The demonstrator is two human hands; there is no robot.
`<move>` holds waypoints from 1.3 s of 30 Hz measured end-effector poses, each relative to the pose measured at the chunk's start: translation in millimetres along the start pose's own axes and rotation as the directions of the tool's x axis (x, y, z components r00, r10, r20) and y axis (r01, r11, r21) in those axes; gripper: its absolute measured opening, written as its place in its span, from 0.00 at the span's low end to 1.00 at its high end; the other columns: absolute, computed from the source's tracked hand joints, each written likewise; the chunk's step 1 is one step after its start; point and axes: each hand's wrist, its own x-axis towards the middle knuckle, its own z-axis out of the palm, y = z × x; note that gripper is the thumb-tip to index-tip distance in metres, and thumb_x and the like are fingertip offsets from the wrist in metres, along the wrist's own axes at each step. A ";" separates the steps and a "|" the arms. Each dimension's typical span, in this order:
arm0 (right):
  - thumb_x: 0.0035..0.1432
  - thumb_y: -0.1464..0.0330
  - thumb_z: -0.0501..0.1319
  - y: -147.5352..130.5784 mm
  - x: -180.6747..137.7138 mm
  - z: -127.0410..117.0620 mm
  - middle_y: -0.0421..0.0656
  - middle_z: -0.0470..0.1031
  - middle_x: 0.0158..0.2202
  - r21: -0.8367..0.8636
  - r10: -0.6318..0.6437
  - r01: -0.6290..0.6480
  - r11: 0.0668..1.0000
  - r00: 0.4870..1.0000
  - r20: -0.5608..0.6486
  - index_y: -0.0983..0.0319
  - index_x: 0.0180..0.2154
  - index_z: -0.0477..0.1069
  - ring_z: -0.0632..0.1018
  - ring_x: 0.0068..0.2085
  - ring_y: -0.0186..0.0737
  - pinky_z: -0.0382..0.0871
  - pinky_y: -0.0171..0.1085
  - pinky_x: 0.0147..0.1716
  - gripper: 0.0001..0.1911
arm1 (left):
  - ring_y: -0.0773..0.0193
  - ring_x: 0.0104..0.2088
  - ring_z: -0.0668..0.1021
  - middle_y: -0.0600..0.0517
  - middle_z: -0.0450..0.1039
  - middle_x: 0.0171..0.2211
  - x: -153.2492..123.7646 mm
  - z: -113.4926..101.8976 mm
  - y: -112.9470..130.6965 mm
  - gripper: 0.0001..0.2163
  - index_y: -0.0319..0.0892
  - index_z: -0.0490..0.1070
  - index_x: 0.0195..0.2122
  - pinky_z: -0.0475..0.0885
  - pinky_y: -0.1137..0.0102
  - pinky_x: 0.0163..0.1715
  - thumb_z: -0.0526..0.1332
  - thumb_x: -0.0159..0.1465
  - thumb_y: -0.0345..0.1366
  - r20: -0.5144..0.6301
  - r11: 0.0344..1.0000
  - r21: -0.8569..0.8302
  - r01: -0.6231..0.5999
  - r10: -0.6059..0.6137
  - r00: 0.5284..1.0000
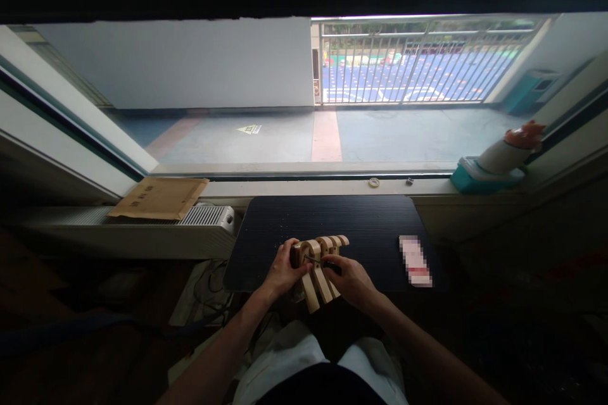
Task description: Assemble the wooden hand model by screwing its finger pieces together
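A pale wooden object (pixel 324 288) made of several curved, jointed pieces with long legs or slats is at the near edge of the black table (pixel 266 221). My left hand (pixel 281 271) is closed around its left end, where a dark reddish-brown part shows by the fingers. In my right hand (pixel 352 276) is a thin-shafted tool (pixel 312 259) that looks like a screwdriver. Its tip points left, against or close to the wood between my hands. The fingers cover most of its handle.
Light crumbs lie on the tabletop left of the wood. A blurred pink-and-red flat item (pixel 415 261) lies at the right. On the sill are a tape roll (pixel 374 183) and a teal box (pixel 468 176). A brown envelope (pixel 164 198) rests on the radiator (pixel 209 218).
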 end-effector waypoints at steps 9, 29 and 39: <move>0.61 0.75 0.52 -19.7 -6.4 -11.5 0.44 0.77 0.38 -0.428 -0.253 0.272 0.862 0.962 0.104 0.58 0.46 0.72 0.77 0.34 0.35 0.67 0.31 0.33 0.15 | 0.57 0.48 0.72 0.50 0.66 0.46 -0.2 1.1 0.3 0.26 0.47 0.62 0.49 0.68 0.61 0.49 0.67 0.49 0.40 -0.004 1.000 0.003 -0.008 0.008 1.000; 0.61 0.75 0.52 -17.1 -6.3 -11.5 0.44 0.77 0.40 -0.415 -0.272 0.274 0.868 0.960 0.065 0.57 0.46 0.72 0.77 0.36 0.37 0.67 0.32 0.34 0.16 | 0.57 0.48 0.72 0.49 0.65 0.47 0.6 2.1 -3.1 0.27 0.47 0.61 0.51 0.68 0.61 0.49 0.67 0.51 0.42 0.009 1.000 0.028 -0.013 0.012 1.000; 0.58 0.66 0.58 3.8 3.2 6.1 0.43 0.79 0.42 0.113 0.000 0.007 0.994 0.998 -0.061 0.59 0.46 0.75 0.78 0.42 0.40 0.69 0.35 0.44 0.15 | 0.58 0.47 0.72 0.49 0.66 0.47 0.0 2.0 -3.1 0.26 0.47 0.62 0.50 0.68 0.62 0.48 0.67 0.50 0.39 -0.002 1.000 0.019 -0.024 0.025 1.000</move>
